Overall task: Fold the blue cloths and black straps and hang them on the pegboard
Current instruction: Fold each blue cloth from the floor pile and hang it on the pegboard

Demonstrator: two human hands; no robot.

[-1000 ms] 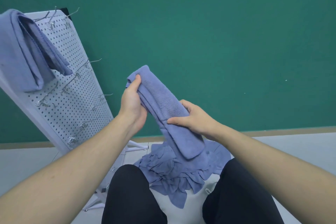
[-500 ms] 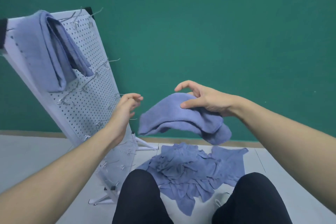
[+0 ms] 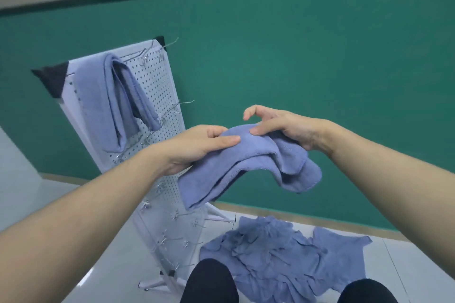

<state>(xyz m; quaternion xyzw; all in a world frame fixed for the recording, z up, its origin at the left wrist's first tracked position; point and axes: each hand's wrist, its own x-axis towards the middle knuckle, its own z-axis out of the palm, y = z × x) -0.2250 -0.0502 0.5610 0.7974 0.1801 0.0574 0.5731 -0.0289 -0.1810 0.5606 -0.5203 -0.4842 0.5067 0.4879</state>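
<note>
A folded blue cloth [image 3: 248,167] drapes in the air at centre, both ends hanging down. My left hand [image 3: 197,147] grips its left side, thumb on top. My right hand [image 3: 283,128] pinches its top fold with thumb and fingers, the index finger raised. Left of them stands a white pegboard [image 3: 162,86] with metal hooks, tilted in this view. Another folded blue cloth [image 3: 115,106] hangs from its upper hooks. A pile of loose blue cloths [image 3: 278,258] lies on the floor below. No black strap is clearly visible.
A green wall [image 3: 320,69] rises behind, with a tan skirting strip. The pale tiled floor [image 3: 98,229] spreads to the left. My knees in black trousers [image 3: 209,283] show at the bottom edge. The pegboard's white feet [image 3: 152,285] rest on the floor.
My left hand, free half a second ago, has taken hold of the cloth's left side. The view has tilted up and the pegboard now sits nearer the centre.
</note>
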